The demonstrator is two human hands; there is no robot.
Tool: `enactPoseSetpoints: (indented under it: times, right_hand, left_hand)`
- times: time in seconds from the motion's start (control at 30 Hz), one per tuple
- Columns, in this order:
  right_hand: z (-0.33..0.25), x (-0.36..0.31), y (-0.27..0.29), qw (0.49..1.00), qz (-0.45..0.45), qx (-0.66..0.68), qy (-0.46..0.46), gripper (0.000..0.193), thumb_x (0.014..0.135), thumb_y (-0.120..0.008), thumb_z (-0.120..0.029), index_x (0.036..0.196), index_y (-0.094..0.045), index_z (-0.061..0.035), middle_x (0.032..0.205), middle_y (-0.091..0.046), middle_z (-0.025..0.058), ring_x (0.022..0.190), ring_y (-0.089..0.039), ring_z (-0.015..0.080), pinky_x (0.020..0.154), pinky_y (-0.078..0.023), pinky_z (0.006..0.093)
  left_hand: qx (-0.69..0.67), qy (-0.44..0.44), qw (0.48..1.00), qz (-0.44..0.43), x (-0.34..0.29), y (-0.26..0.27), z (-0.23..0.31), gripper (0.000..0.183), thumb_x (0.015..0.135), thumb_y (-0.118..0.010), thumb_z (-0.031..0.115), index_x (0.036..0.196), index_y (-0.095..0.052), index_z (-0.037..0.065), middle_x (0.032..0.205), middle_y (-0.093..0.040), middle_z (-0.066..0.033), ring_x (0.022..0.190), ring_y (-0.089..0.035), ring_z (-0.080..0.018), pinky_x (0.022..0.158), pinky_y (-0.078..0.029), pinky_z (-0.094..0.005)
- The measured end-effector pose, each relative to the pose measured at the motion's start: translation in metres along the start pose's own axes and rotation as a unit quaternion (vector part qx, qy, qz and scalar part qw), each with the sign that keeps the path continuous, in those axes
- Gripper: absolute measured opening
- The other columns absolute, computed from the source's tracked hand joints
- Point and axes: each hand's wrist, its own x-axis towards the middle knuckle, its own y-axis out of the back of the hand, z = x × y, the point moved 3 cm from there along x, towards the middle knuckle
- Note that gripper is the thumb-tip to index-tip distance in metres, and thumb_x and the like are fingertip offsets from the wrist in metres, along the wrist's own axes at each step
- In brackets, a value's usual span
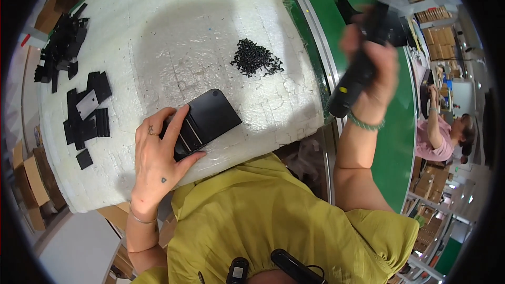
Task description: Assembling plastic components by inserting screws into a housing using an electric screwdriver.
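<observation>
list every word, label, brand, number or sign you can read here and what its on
None can be read.
Black tool in the right hand: blurred; only a yellow mark shows.
Black part at the left hand: no lettering visible.
Cardboard boxes in the background: any print is too small.

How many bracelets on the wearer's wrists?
2: green bracelet below the right hand, which grips a black tool; thin bracelet below the left hand, which holds a black part. No others visible.
</observation>
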Motion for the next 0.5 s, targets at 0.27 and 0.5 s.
enactPoseSetpoints:
  times: [0.27,0.5]
  right_hand:
    - [0.007,-0.011,-0.035,0.951,-0.167,0.256,0.039,0.041,0.083,-0.050,-0.005,0.123,-0.039,-0.0084,0.066,-0.042,0.0015,0.056,-0.044,0.0128,0.065,-0.042,0.0330]
    - [0.027,-0.006,-0.048,0.979,0.019,0.191,0.065,0.027,0.076,-0.056,0.003,0.102,-0.047,-0.0012,0.064,-0.048,0.0052,0.050,-0.046,0.0147,0.053,-0.042,0.0325]
  left_hand:
    - [-0.025,-0.060,0.997,-0.036,0.010,-0.013,0.007,0.075,0.059,-0.080,0.023,0.126,-0.052,0.005,0.113,-0.053,-0.0138,0.103,-0.049,-0.0319,0.093,-0.038,-0.0408]
    - [0.016,-0.063,0.997,-0.036,0.023,-0.001,0.004,0.077,0.057,-0.081,0.023,0.127,-0.052,0.011,0.120,-0.050,-0.0124,0.105,-0.048,-0.0322,0.094,-0.036,-0.0413]
